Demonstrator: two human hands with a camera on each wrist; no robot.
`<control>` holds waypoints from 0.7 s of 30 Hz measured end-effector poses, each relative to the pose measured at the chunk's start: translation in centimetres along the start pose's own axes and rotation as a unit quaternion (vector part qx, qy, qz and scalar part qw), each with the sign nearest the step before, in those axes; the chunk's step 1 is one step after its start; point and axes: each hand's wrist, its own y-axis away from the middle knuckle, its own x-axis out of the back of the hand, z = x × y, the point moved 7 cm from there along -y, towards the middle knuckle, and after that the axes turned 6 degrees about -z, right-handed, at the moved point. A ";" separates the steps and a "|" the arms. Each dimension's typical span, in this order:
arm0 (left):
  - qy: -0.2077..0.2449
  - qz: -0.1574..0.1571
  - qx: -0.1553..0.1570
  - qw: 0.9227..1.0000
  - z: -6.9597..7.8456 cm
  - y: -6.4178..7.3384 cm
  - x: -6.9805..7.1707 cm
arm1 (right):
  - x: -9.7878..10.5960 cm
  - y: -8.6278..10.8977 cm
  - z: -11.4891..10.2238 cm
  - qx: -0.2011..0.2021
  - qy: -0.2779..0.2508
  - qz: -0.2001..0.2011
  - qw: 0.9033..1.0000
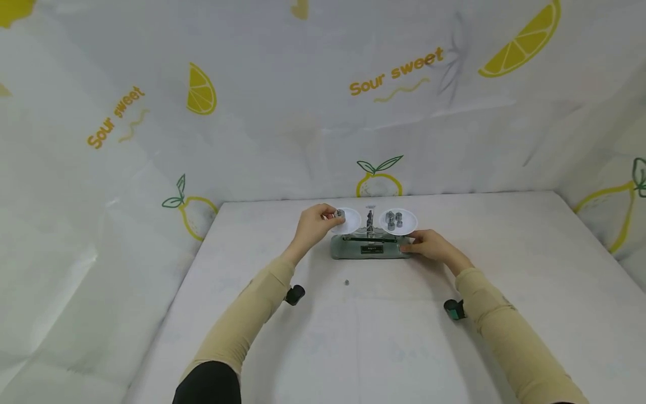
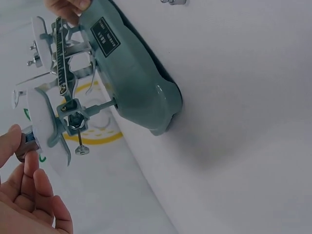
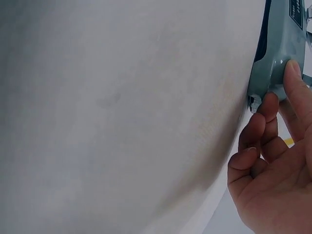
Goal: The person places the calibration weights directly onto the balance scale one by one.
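Note:
A green balance scale [image 1: 348, 250] with two white pans stands near the far side of the table. My left hand [image 1: 314, 224] pinches a metal weight [image 2: 29, 141] between thumb and fingers at the left pan [image 1: 352, 221]; whether the weight bears on the pan is hard to tell. Several metal weights [image 1: 391, 221] stand on the right pan [image 1: 411, 222]. At the scale's right end, my right hand [image 1: 433, 246] grips the base, its thumb on the front face in the right wrist view and other fingers curled by the end.
One small metal weight [image 1: 346, 283] lies on the white tabletop [image 1: 383, 336] in front of the scale. A white backdrop [image 1: 282, 140] with lemon prints rises directly behind the table's far edge. The upright pointer post [image 1: 370, 221] stands between the pans.

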 end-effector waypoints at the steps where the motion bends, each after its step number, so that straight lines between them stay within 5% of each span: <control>1: -0.003 0.000 0.002 1.000 -0.1 -0.1 -0.1 | -0.1 0.0 0.0 -0.001 -0.002 -0.001 1.000; 21: -0.066 0.022 -0.005 0.998 -0.3 -0.6 -0.8 | -0.2 0.1 -0.1 -0.004 -0.010 -0.003 1.000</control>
